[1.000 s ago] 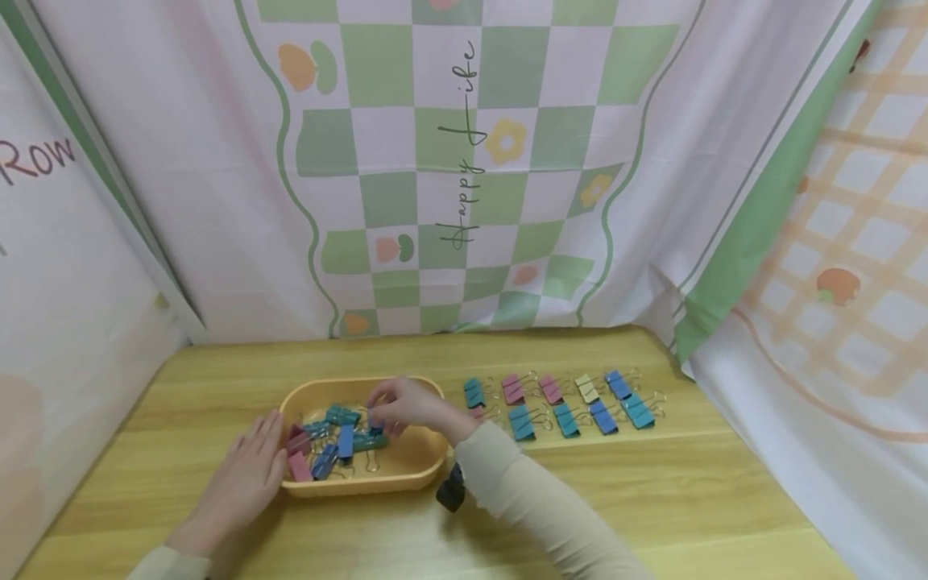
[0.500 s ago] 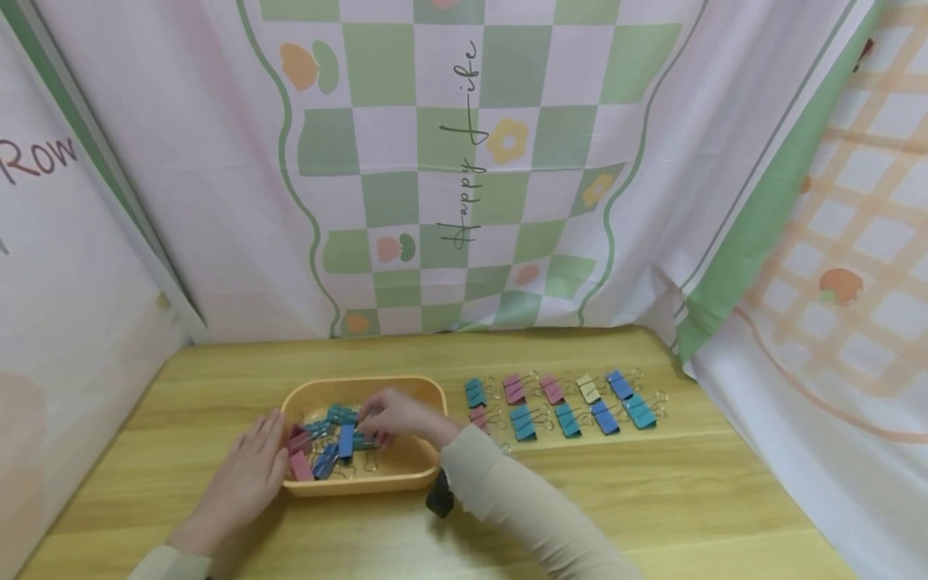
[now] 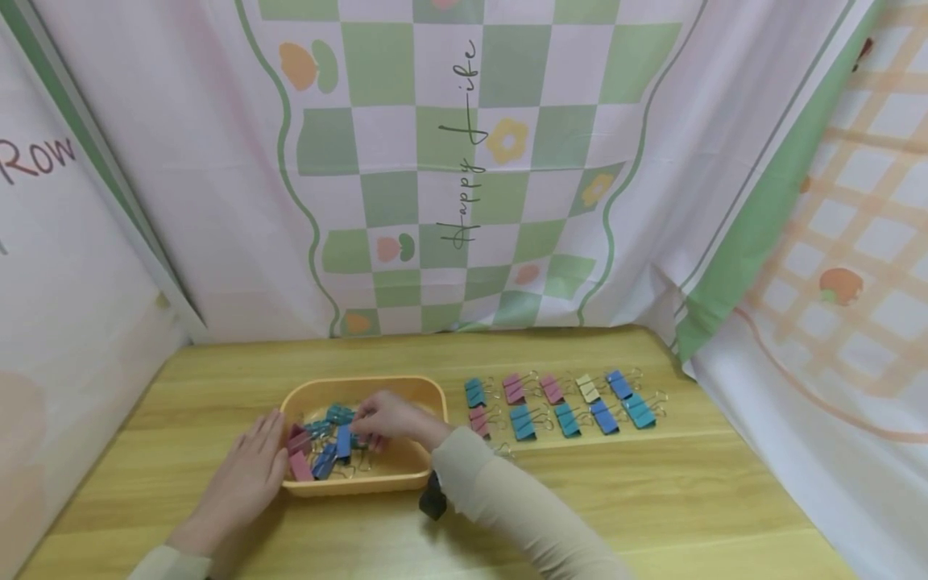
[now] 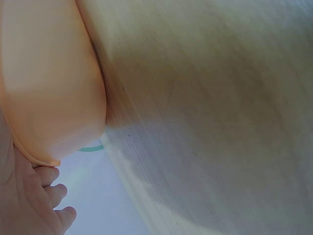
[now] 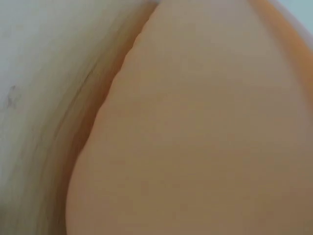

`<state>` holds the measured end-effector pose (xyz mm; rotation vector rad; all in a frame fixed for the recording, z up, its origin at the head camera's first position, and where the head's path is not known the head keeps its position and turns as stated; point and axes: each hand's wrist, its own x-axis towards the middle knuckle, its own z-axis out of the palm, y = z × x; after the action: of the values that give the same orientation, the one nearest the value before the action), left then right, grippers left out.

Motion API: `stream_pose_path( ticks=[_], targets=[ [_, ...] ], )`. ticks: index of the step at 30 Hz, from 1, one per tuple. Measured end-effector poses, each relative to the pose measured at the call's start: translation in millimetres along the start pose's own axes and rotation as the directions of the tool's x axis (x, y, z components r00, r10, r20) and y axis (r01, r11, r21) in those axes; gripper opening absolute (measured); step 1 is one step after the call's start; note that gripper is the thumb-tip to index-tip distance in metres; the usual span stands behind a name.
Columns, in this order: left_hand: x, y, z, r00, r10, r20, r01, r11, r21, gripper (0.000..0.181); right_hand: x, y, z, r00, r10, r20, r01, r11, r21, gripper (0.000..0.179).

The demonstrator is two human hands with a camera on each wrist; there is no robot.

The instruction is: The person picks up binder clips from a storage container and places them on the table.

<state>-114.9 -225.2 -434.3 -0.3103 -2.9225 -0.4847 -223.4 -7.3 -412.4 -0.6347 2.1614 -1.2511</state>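
Tabletop (image 3: 580,499): our left hand (image 3: 245,463) flat at the tray's (image 3: 370,485) nine o'clock; right hand's (image 3: 395,417) grip unclear; clips (image 3: 325,461) seem stiff, best pinched mid-body.

The table (image 3: 696,499) is pale wood, its grain running sideways. An orange tray (image 3: 362,486) sits upright left of its middle. Right of it lie two rows of clips, handles pointing right. Back row, left to right: teal clip (image 3: 474,393), two pink clips (image 3: 514,390), yellow clip (image 3: 588,390), blue clip (image 3: 619,384). Front row: pink clip (image 3: 479,421), two teal clips (image 3: 523,423), blue clip (image 3: 604,418), teal clip (image 3: 640,412). Nearer, wire handles (image 3: 503,452) show beside a sleeve (image 3: 500,495), probably another clip, mostly hidden.
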Motion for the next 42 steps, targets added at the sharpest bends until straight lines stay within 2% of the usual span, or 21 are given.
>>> stream_pose_path(
  ticks=[8, 15, 23, 35, 42],
  targets=[
    [0.4, -0.7, -0.1, 1.000, -0.001, 0.011, 0.001, 1.000, 0.012, 0.053, 2.7, 0.8, 5.1, 1.000, 0.015, -0.011, -0.014, 0.999, 0.038, 0.015],
    [-0.7, 0.7, -0.7, 1.000, 0.014, -0.016, -0.013, 1.000, 0.019, 0.053, -0.9, 3.4, 1.7, 1.000, 0.015, -0.007, -0.015, 0.996, 0.084, 0.014],
    [-0.4, 0.8, -1.0, 1.000, -0.001, 0.005, 0.001, 1.000, 0.011, 0.054, -8.4, 1.0, -10.3, 1.000, -0.016, 0.008, 0.016, 0.995, 0.094, 0.013],
    [-0.6, 1.4, -1.8, 1.000, -0.002, 0.010, 0.002, 1.000, 0.002, 0.054, -24.7, -8.0, -35.1, 0.997, -0.047, -0.053, 0.054, 0.990, 0.129, 0.021],
    [-1.0, 2.1, -1.8, 1.000, 0.003, -0.002, -0.003, 1.000, 0.008, 0.054, -40.8, -13.4, -51.6, 0.997, -0.051, -0.059, 0.061, 0.981, 0.184, 0.015]
  ],
)
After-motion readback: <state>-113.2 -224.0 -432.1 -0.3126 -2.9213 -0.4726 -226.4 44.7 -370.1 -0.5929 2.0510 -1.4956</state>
